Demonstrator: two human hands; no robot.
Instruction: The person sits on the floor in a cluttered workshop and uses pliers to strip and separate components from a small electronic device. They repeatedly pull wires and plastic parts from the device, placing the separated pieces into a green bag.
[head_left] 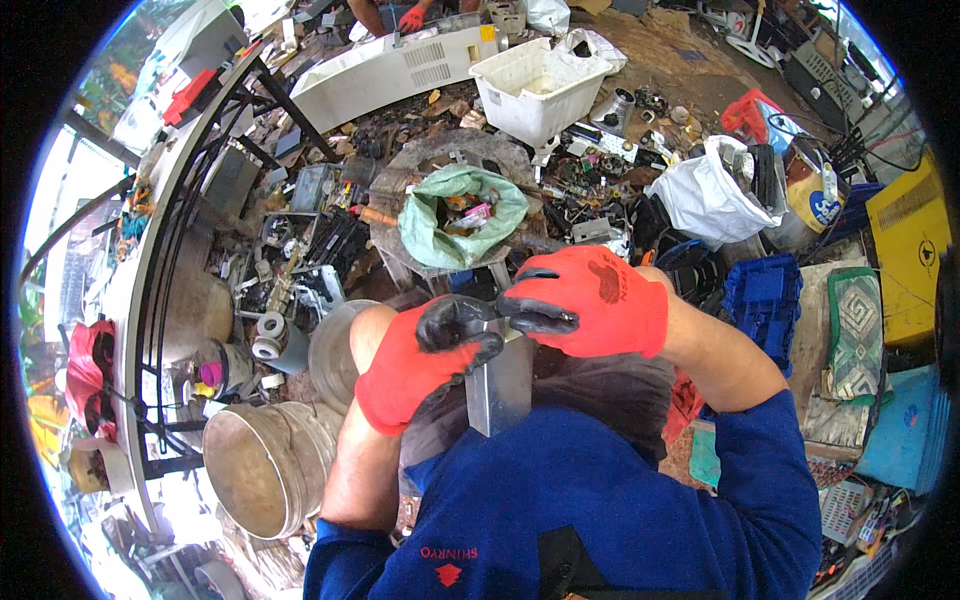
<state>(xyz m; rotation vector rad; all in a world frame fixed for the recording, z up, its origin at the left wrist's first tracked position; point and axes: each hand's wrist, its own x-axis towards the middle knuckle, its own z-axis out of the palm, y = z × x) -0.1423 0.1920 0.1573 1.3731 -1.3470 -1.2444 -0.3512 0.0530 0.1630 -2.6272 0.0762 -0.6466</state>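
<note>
A grey metal box (500,390), narrow and boxy, stands against my lap and chest. My left hand (415,360), in a red glove with black fingertips, is closed on its upper left side. My right hand (590,300), gloved the same way, bends its fingers over the box's top end and touches it there. Whether a small part is pinched between the two hands is hidden by the fingers. Just beyond them a green sack (425,245), rolled open, holds small mixed scraps. It rests on a worn round wooden stool (390,185).
Another person's red-gloved hand (413,18) works by a long white casing (370,85). A white tub (535,115) stands near it. Scrap parts litter the ground. To my right are a white bag (695,200) and a blue plastic case (765,310); to my left, a bucket (255,475).
</note>
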